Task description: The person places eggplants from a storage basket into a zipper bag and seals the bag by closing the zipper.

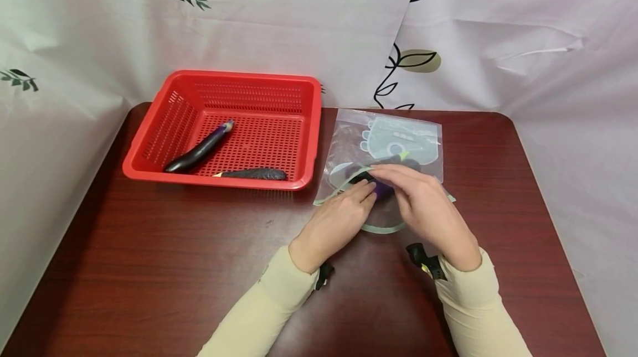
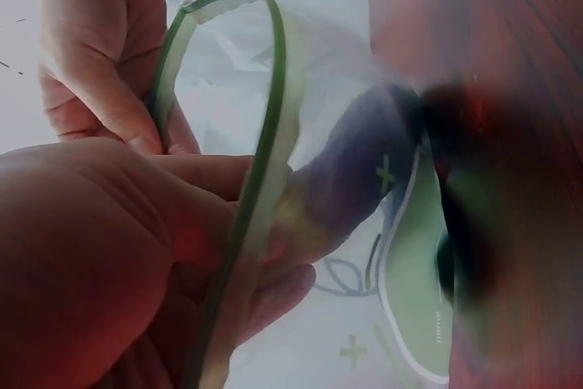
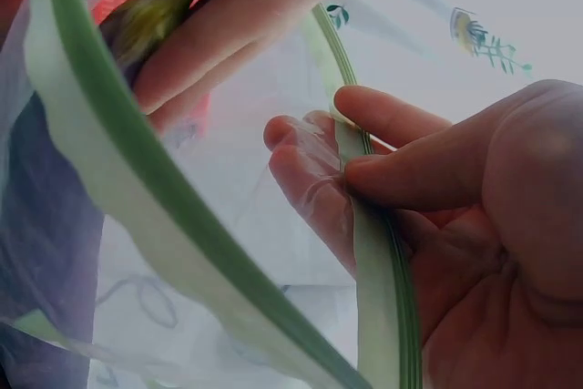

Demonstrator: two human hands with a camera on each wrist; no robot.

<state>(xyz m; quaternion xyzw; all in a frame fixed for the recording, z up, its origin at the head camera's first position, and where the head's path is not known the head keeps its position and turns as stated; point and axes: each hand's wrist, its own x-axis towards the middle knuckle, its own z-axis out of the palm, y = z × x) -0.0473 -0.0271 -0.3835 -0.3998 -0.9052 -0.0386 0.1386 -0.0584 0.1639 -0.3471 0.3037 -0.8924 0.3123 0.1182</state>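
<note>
Pinched one side, gripped within

On the table (image 1: 174,268), the red basket (image 1: 249,83) sits beside the clear bag (image 1: 389,141), probably for easy reach. The right hand (image 1: 428,210) pinches the bag's green edge (image 3: 383,271), I judge to keep it gaping. The left hand (image 1: 336,223) curls round an eggplant (image 2: 351,161) inside it, at the stem end. My right wrist view shows the pinch; the head view hides it.

No words or nos. legible. Bag (image 1: 349,138), in L wrist view: 2 plus-shaped signs, upper plus (image 2: 386,173) & lower plus (image 2: 352,353), both green; tiny pale lettering (image 2: 438,327) runs vert. on its green print (image 2: 414,289), too small to read.
</note>
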